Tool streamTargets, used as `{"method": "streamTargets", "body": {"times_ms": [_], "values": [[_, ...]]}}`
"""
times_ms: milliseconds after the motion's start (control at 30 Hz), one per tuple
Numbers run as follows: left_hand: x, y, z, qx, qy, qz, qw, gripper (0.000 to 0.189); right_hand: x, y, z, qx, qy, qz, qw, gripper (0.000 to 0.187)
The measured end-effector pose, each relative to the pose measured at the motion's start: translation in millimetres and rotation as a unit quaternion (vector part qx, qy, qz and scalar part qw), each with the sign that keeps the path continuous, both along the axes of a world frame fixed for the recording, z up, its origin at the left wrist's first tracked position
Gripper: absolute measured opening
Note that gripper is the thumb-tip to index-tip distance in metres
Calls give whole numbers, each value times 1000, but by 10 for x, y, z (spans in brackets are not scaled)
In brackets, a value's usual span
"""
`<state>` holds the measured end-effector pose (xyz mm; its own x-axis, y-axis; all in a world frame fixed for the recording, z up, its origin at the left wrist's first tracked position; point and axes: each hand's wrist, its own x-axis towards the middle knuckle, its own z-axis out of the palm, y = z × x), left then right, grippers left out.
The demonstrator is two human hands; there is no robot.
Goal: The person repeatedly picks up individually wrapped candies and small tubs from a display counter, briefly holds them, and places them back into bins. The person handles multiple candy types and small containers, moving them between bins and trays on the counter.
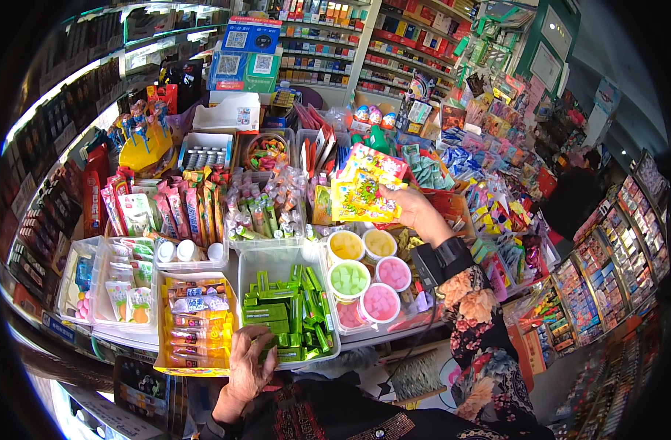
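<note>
My right hand (415, 212) pinches the edge of several flat yellow candy packets (363, 195) with cartoon prints, raised above the trays. A pink-topped packet (378, 157) shows behind them. Below the packets stand round tubs of pastel cube sweets (348, 279), in green, yellow and pink. My left hand (250, 360) rests at the near left corner of a clear plastic bin (335, 344). Its fingers are bent and a little apart, with nothing visible in them. Small green packs (266, 314) fill that bin. Left of it lies a yellow carton (162, 335) of wrapped bars (198, 319).
Sausage-like sticks (203, 206), a bin of wrapped sweets (266, 212) and lollipops on a yellow stand (145, 151) crowd the counter. Payment-code signs (244, 52) stand behind. Shelves of small boxes (319, 49) line the back. A dark-clothed figure (574, 201) appears at right.
</note>
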<state>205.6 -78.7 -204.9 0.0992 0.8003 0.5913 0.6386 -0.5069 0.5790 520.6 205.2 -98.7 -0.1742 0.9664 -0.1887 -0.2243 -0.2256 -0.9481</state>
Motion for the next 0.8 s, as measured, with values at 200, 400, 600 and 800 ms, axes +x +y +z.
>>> {"method": "streamTargets", "body": {"times_ms": [200,400,600,800], "values": [[7,-3,22,-9,7,4,1000,23,-204,385,-226,-51,-14,70,996,31],[-25,2,-20,-11,9,2,1000,28,-378,460,-369,-49,-66,51,995,33],[-29,9,-35,-8,8,3,1000,27,-380,385,-295,13,-220,-8,975,31],[-38,18,-8,-13,8,-8,1000,26,-251,144,-69,96,-344,-15,934,30]]}}
